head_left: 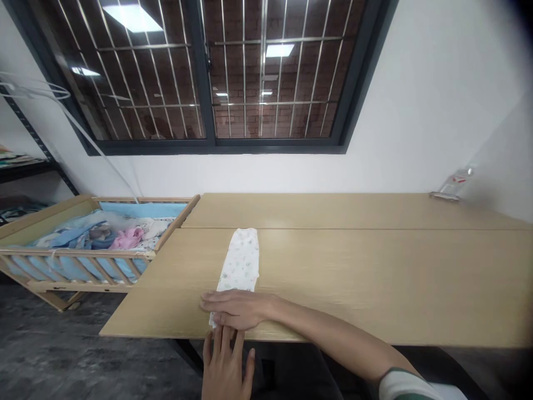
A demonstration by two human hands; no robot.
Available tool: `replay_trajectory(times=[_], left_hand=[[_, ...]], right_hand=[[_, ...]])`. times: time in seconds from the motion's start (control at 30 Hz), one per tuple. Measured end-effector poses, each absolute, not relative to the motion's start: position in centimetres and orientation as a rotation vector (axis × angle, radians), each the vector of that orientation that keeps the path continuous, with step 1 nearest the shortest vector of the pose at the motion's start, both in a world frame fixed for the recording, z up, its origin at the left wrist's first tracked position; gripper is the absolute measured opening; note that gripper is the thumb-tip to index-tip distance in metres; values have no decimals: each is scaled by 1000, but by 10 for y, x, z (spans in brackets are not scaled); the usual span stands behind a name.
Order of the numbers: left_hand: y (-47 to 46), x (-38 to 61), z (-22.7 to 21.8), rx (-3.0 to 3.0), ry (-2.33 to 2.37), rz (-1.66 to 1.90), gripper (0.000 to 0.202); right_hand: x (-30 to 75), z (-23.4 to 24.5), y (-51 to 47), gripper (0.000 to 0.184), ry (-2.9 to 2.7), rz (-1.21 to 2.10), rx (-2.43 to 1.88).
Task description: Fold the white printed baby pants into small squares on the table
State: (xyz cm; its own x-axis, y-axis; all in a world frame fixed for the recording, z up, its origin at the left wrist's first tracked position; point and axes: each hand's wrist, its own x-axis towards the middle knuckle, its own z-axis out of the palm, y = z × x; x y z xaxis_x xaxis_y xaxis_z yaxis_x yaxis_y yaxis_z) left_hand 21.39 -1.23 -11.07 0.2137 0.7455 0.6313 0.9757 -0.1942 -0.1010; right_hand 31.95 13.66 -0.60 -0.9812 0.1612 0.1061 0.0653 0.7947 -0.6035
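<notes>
A white printed cloth, a small folded garment by its look, lies flat and lengthwise near the table's front edge. Across its near end rests my right hand, laid flat with its fingers pointing left. My left hand comes up from below the table edge, fingers stretched and spread. Its fingertips reach the near end of the cloth, just under my right hand. How much of the cloth's near end the hands cover is hidden.
The wooden table stretches far to the right. A clear plastic bottle stands at its back right. To the left is a wooden crib with blue lining and heaped clothes, including a pink one. A barred window is behind.
</notes>
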Motion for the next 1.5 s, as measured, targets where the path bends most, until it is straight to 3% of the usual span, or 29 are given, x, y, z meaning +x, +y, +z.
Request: replay_trajectory(times=[0.2, 0.57, 1.07, 1.37, 1.5], left_hand=[[-15, 213, -116, -1998, -1610, -606, 40], [-19, 230, -100, -1945, -1781, -587, 70], [-21, 228, -102, -1974, -1759, -589, 68], [-22, 233, -98, -1944, -1789, -582, 73], [-20, 232, -96, -1939, -1786, -602, 64]], right_hand=[[327, -29, 143, 61, -2926, 909, -263], [332, -33, 221, 64, -2971, 657, -646], [332, -53, 330, 66, -2811, 449, -1026], [331, -55, 343, 69, -2776, 422, -1058], [327, -48, 330, 64, -2740, 336, -1061]])
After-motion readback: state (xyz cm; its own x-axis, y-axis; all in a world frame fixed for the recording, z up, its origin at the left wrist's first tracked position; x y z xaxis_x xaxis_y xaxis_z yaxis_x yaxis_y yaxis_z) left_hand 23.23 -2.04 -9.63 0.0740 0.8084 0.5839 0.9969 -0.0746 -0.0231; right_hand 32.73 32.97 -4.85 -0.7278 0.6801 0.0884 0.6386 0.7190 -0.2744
